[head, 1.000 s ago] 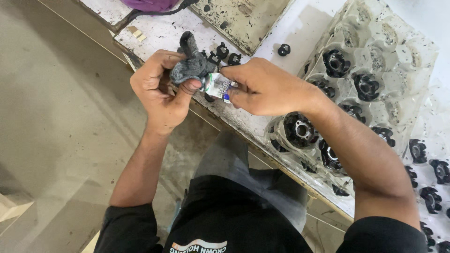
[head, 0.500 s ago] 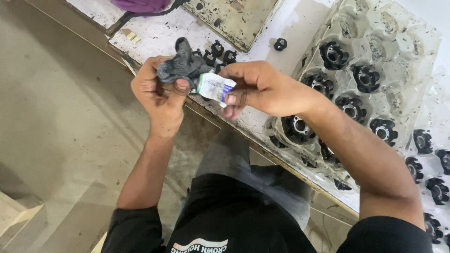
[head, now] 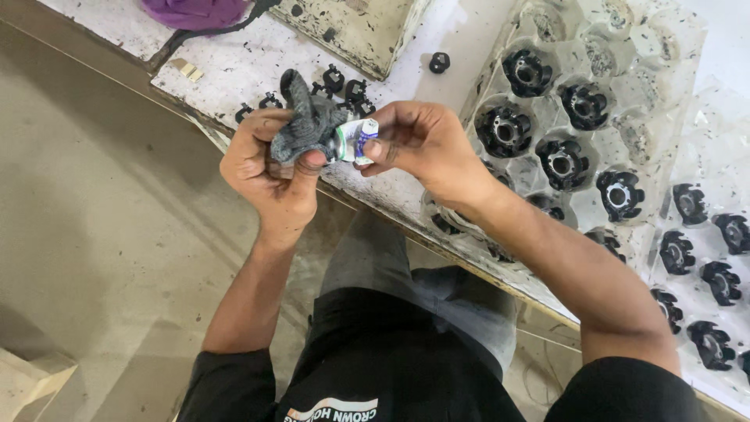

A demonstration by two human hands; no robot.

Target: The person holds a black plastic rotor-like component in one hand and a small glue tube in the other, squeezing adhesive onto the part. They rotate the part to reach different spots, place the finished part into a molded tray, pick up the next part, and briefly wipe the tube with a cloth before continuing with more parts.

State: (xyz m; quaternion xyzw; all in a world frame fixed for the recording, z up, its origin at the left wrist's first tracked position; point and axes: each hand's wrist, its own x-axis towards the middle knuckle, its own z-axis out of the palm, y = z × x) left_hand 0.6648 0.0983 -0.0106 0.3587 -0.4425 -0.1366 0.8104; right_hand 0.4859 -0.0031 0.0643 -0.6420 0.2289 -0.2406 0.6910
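Note:
My left hand (head: 266,168) grips a crumpled grey cloth (head: 306,121), thumb pressed against its lower side. My right hand (head: 418,141) pinches a small white squeeze tube with blue and green print (head: 355,139), its end pushed against the cloth. Both hands meet just above the near edge of the white workbench (head: 234,66). The tube's tip is hidden by the cloth.
Clear plastic trays (head: 625,94) with several black round parts (head: 504,129) in their pockets fill the right side. Loose small black parts (head: 344,82) lie behind the hands, beside a stained beige box (head: 351,27). A purple cloth (head: 195,12) lies at top left. Concrete floor (head: 94,234) spreads left.
The hands stay together with cloth and tube. My left hand has turned the cloth a little, and the tube now sits closer into it.

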